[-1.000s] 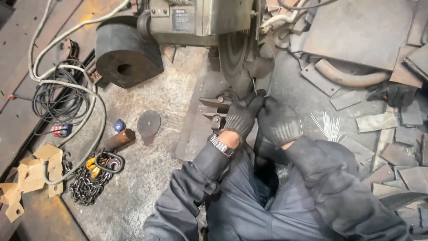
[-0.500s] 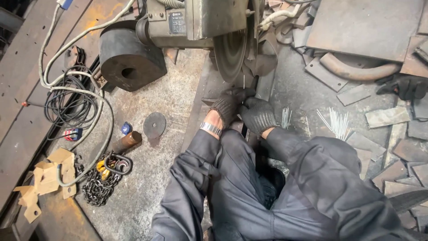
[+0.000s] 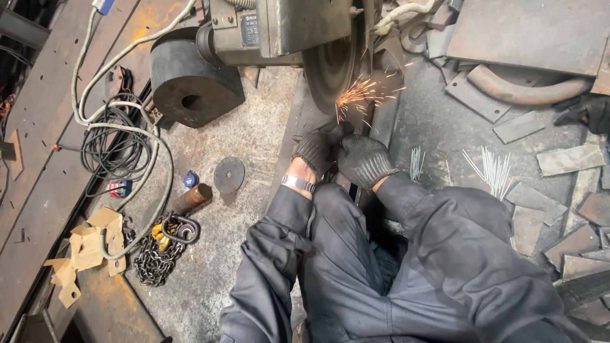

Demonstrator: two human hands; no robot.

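Note:
Both my hands wear black knit gloves and meet in front of a grinding wheel (image 3: 330, 63) on a grey bench grinder (image 3: 279, 28). My left hand (image 3: 314, 149) and my right hand (image 3: 363, 160) are closed together on a small metal piece that the gloves mostly hide. Its tip is pressed to the lower edge of the wheel, and orange sparks (image 3: 359, 95) fly to the right. A metal wristband shows on my left wrist. My dark grey sleeves and knees fill the lower middle of the view.
A black cylindrical block (image 3: 190, 79) stands left of the grinder. A grinding disc (image 3: 229, 174), a rusty short rod (image 3: 190, 198), a chain with hook (image 3: 162, 251), coiled cables (image 3: 117, 149) and cardboard scraps (image 3: 89, 251) lie left. Steel plate offcuts (image 3: 559, 159) and thin rods (image 3: 492, 165) lie right.
My hands have moved up to the wheel with the piece, and sparks have started where none showed before. The camera has come closer.

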